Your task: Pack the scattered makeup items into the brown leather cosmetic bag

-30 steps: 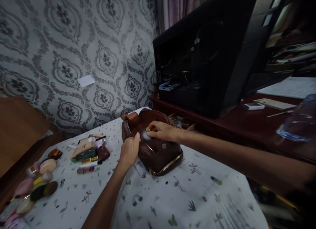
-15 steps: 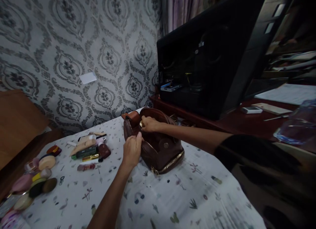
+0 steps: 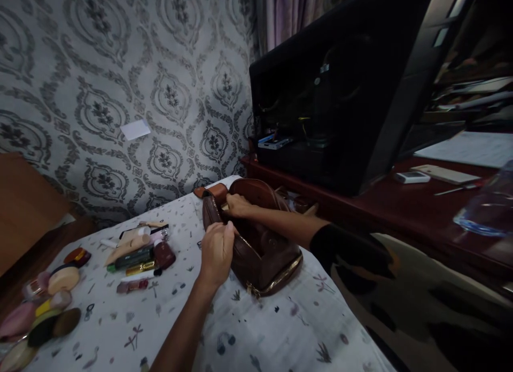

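A brown leather handbag [image 3: 276, 265] with gold zips lies unzipped on the patterned white cloth [image 3: 256, 337]. My left hand [image 3: 216, 252] is closed on the near left edge of its opening. Inside the mouth, my right hand [image 3: 238, 206] reaches towards the far left side with fingers pinched. A small pale, gold-looking item shows at those fingertips, too dim to name. The inside of the bag is mostly dark.
Left of the bag lie several make-up tubes and bottles [image 3: 138, 254]. Farther left sits a group of round compacts and jars [image 3: 52, 302]. A large black open-sided case [image 3: 320, 115] stands on the dark red desk [image 3: 368, 211] at right, near a plastic bottle [image 3: 487, 211].
My right hand has gone slightly deeper into the bag, and the small gold item at its fingers shows less. My left hand keeps its grip on the edge. The view has shifted a little.
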